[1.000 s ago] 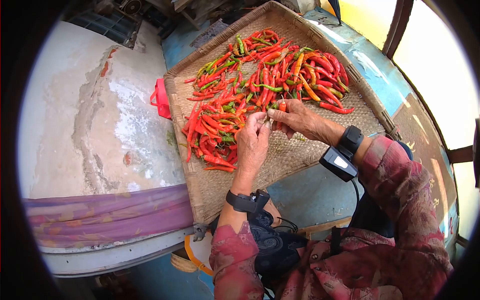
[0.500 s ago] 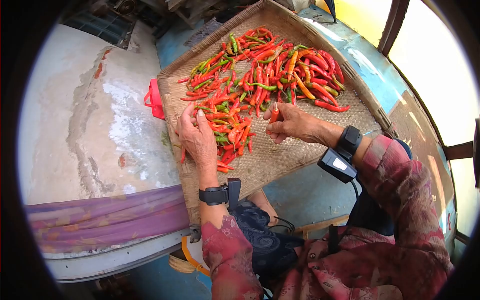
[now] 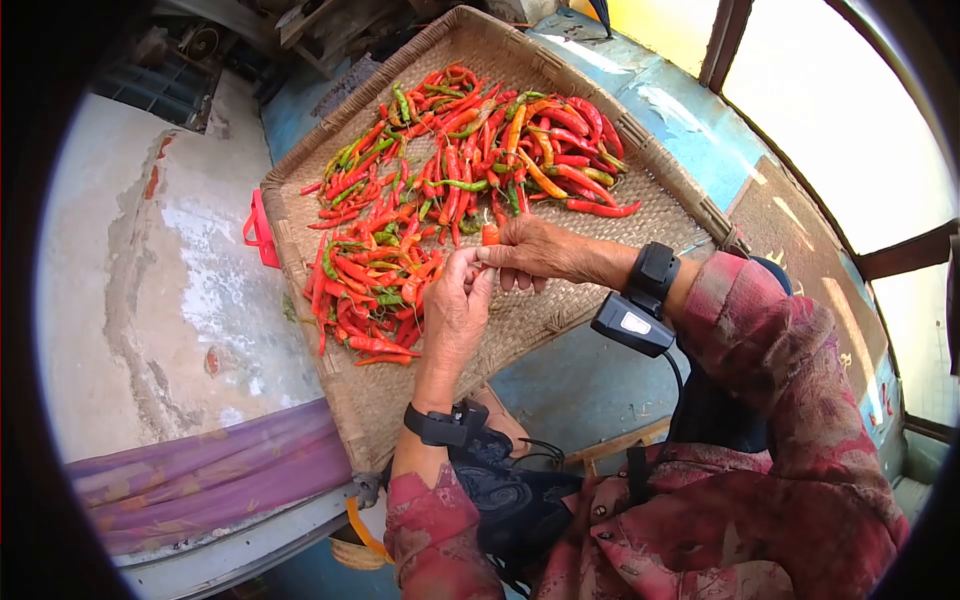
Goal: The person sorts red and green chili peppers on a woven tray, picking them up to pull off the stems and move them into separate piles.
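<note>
A red chili pepper stands upright in the pinch of my right hand, its pale stem pointing up. Just below it, my left hand meets the right fingertips, thumb and fingers drawn together. What the left fingers grip, if anything, is hidden. Left of my hands lies a smaller pile of red and green chili peppers. A larger heap of chili peppers spreads beyond them. Both piles rest in a shallow woven tray with raised edges.
A cracked plaster wall runs along the left, with a pink strap-like object between it and the tray. Purple cloth hangs at lower left. Blue floor shows under the tray, and window panes line the right.
My left hand has left the smaller chili pile and moved right to meet my right hand, which still holds the red chili pepper. The view has shifted, moving the tray leftward.
</note>
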The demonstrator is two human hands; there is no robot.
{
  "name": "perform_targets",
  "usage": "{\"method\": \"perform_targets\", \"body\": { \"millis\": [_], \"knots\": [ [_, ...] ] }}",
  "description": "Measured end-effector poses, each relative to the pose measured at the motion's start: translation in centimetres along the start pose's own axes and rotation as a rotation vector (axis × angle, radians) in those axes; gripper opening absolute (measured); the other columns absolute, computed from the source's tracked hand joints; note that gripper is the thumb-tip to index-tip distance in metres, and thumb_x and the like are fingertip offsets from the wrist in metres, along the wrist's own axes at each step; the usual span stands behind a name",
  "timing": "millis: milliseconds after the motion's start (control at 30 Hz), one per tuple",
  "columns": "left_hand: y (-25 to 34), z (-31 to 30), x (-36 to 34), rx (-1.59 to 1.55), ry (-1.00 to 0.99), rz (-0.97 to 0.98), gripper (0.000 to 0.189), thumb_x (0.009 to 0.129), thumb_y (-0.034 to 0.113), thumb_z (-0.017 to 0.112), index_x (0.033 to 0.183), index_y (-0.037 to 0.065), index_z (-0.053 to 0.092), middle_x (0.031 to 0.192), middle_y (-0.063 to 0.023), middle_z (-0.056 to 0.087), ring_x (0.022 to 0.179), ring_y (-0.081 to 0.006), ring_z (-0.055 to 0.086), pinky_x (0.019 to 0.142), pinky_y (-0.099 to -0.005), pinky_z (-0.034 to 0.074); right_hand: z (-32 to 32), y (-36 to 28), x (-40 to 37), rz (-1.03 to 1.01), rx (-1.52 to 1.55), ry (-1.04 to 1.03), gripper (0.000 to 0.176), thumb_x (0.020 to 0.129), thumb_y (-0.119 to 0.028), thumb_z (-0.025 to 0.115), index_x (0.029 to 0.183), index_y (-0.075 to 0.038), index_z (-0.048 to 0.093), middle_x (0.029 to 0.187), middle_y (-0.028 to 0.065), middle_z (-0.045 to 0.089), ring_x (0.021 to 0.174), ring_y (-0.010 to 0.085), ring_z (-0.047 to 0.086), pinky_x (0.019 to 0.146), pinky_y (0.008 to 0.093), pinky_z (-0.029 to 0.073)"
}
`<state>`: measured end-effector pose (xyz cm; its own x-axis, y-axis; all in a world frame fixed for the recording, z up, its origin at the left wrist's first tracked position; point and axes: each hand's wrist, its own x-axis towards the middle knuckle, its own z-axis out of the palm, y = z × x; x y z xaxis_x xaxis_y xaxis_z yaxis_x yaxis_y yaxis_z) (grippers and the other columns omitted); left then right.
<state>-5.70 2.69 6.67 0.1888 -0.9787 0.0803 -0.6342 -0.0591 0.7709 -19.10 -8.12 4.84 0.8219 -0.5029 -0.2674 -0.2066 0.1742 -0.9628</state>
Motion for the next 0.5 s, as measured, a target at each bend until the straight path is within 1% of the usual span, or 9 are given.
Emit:
{"method": "perform_targets", "body": {
  "millis": [67,100,133,167,200,267,333,433,500],
  "knots": [
    [0.1,-1.0,0.4,0.067,0.095,-0.015,0.018,0.086,0.010,0.056,0.102,0.001,0.054,0.071,-0.0084,0.061,0.060,-0.0141,0.058,0.056,-0.0282,0.047,-1.0,-0.8,-0.6,-0.054,-0.296,-0.043,0.033,0.090,-0.031,0.052,0.079,-0.002,0.063,0.061,0.0041,0.059,0.054,0.0112,0.057,0.044,0.0254,0.047],
    [0.0,-1.9,0.8,0.135,0.190,-0.030,0.017,0.086,0.011,0.056,0.100,0.001,0.055,0.072,-0.0094,0.062,0.060,-0.0151,0.059,0.055,-0.0292,0.047,-2.1,0.2,-0.1,-0.291,-0.653,0.000,0.030,0.085,-0.028,0.057,0.080,0.001,0.062,0.061,0.0093,0.059,0.057,0.0197,0.060,0.051,0.0340,0.048],
    [-0.7,-3.0,1.2,0.221,0.332,0.004,0.015,0.086,0.011,0.056,0.096,0.001,0.056,0.073,-0.0110,0.062,0.062,-0.0173,0.060,0.057,-0.0305,0.047,-3.2,1.2,0.2,-0.311,-0.931,0.134,0.024,0.078,-0.024,0.061,0.078,0.000,0.061,0.065,0.0133,0.060,0.061,0.0273,0.062,0.057,0.0402,0.048],
    [-1.0,-4.5,1.6,0.286,0.437,-0.010,0.016,0.086,0.012,0.056,0.097,0.001,0.056,0.075,-0.0112,0.063,0.065,-0.0190,0.061,0.059,-0.0318,0.048,-3.8,0.4,-0.1,-0.128,-1.192,0.246,0.019,0.074,-0.019,0.061,0.074,-0.001,0.060,0.066,0.0156,0.061,0.064,0.0323,0.062,0.059,0.0426,0.048],
    [-1.4,-6.0,1.9,0.366,0.551,-0.032,0.016,0.086,0.012,0.056,0.097,0.001,0.057,0.075,-0.0112,0.063,0.067,-0.0201,0.062,0.060,-0.0326,0.047,-4.9,0.1,-0.8,-0.171,-1.379,0.311,0.015,0.074,-0.016,0.059,0.071,-0.001,0.060,0.066,0.0166,0.061,0.064,0.0323,0.062,0.059,0.0423,0.049],
    [-2.4,-9.0,1.8,0.526,0.706,-0.019,0.018,0.086,0.015,0.055,0.099,0.002,0.056,0.074,-0.0117,0.063,0.064,-0.0227,0.061,0.058,-0.0345,0.047,-6.4,-0.7,-1.7,-0.040,-1.441,0.402,0.010,0.074,-0.009,0.057,0.079,-0.004,0.064,0.075,0.0143,0.064,0.073,0.0290,0.065,0.059,0.0392,0.051],
    [-3.2,-11.1,1.4,0.563,0.735,-0.168,0.021,0.085,0.014,0.055,0.102,0.003,0.056,0.084,-0.0137,0.062,0.076,-0.0262,0.060,0.067,-0.0379,0.046,-8.1,0.1,-1.6,-0.030,-1.461,0.405,0.011,0.076,-0.013,0.058,0.081,-0.004,0.063,0.076,0.0137,0.064,0.072,0.0282,0.065,0.059,0.0380,0.051],
    [-4.7,-11.8,1.0,0.908,0.796,-0.146,0.023,0.084,0.013,0.056,0.104,0.003,0.055,0.098,-0.0148,0.058,0.094,-0.0302,0.054,0.081,-0.0411,0.042,-8.3,1.4,-1.5,0.065,-1.444,0.372,0.016,0.080,-0.018,0.059,0.085,-0.003,0.059,0.074,0.0139,0.063,0.071,0.0281,0.065,0.060,0.0382,0.050],
    [-4.7,-11.5,1.1,0.850,0.760,-0.127,0.023,0.082,0.013,0.057,0.104,0.003,0.055,0.102,-0.0145,0.056,0.100,-0.0310,0.050,0.085,-0.0415,0.039,-8.0,2.2,-1.1,0.045,-1.444,0.378,0.019,0.080,-0.019,0.059,0.087,-0.002,0.056,0.074,0.0141,0.063,0.071,0.0283,0.064,0.060,0.0387,0.050]
  ]
}}
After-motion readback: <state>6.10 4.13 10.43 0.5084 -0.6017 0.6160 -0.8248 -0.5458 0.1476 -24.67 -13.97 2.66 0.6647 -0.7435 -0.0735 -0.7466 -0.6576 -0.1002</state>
